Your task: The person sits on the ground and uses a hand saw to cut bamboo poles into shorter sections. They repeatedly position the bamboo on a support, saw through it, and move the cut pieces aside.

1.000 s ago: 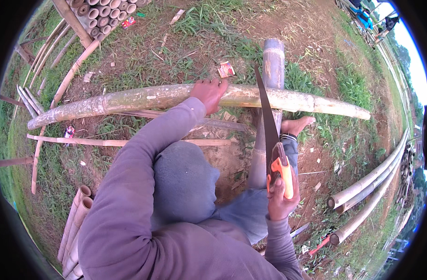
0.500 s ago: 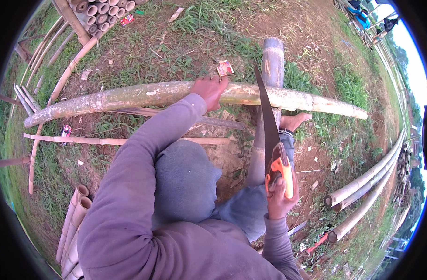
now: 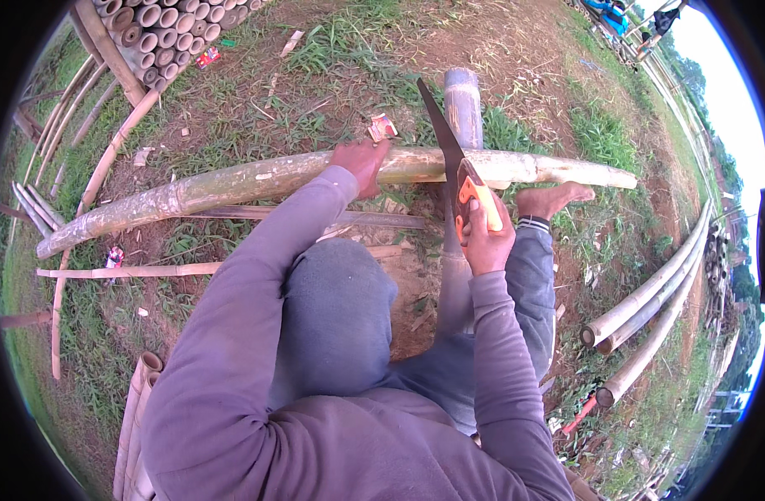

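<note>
A long, mottled green-brown bamboo pole point(image 3: 240, 181) lies crosswise in front of me. My left hand point(image 3: 362, 164) is closed over it near its middle. My right hand point(image 3: 488, 242) grips the orange handle of a hand saw point(image 3: 443, 125), whose dark blade slants forward and left across the pole. Beneath the pole, a thick grey bamboo post point(image 3: 463, 108) runs away from me and bears it. My bare right foot point(image 3: 554, 199) is just near the pole's right part, close to the saw. Whether the teeth touch the bamboo I cannot tell.
Cut bamboo tubes point(image 3: 169, 33) are stacked at the far left. Several long poles point(image 3: 641, 309) lie at the right, near a red object point(image 3: 580, 415). More bamboo tubes point(image 3: 136, 417) stand by my left elbow. Thin split lengths point(image 3: 149, 271) cross the grassy ground.
My right hand has pushed the saw forward and slightly left, so its handle is now close to the bamboo pole. My left hand keeps its hold. The whole view has shifted a little.
</note>
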Tool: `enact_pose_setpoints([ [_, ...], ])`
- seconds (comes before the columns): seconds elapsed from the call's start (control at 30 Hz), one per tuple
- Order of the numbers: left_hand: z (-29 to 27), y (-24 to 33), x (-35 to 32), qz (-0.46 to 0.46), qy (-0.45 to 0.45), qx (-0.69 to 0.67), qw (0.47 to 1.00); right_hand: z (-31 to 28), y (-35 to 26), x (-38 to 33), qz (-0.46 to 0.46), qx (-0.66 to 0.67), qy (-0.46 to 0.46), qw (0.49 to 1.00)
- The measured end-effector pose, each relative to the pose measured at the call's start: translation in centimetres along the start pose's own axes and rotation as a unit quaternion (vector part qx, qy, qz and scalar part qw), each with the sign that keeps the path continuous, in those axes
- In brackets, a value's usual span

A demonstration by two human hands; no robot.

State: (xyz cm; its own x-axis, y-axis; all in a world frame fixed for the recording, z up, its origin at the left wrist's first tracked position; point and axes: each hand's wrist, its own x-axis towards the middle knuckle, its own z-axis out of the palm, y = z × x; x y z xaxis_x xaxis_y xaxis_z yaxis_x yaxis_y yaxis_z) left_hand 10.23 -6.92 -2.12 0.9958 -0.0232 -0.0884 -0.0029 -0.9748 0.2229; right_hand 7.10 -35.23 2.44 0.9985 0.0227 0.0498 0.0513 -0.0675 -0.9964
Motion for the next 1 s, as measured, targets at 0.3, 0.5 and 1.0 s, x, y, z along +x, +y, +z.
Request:
enact_pose_setpoints([
  [0.3,0.0,-0.2,0.8,0.002,-0.002,-0.004,1.000,-0.5,1.7,-0.6,-0.007,0.005,-0.001,1.000],
  [0.5,-0.4,-0.5,0.2,-0.009,-0.002,-0.006,1.000,-7.4,-3.0,-10.2,0.038,-0.045,-0.023,0.998],
  [1.0,-0.3,-0.8,1.4,-0.011,0.008,-0.010,1.000,-6.2,-2.2,-8.9,0.020,-0.067,-0.008,0.998],
])
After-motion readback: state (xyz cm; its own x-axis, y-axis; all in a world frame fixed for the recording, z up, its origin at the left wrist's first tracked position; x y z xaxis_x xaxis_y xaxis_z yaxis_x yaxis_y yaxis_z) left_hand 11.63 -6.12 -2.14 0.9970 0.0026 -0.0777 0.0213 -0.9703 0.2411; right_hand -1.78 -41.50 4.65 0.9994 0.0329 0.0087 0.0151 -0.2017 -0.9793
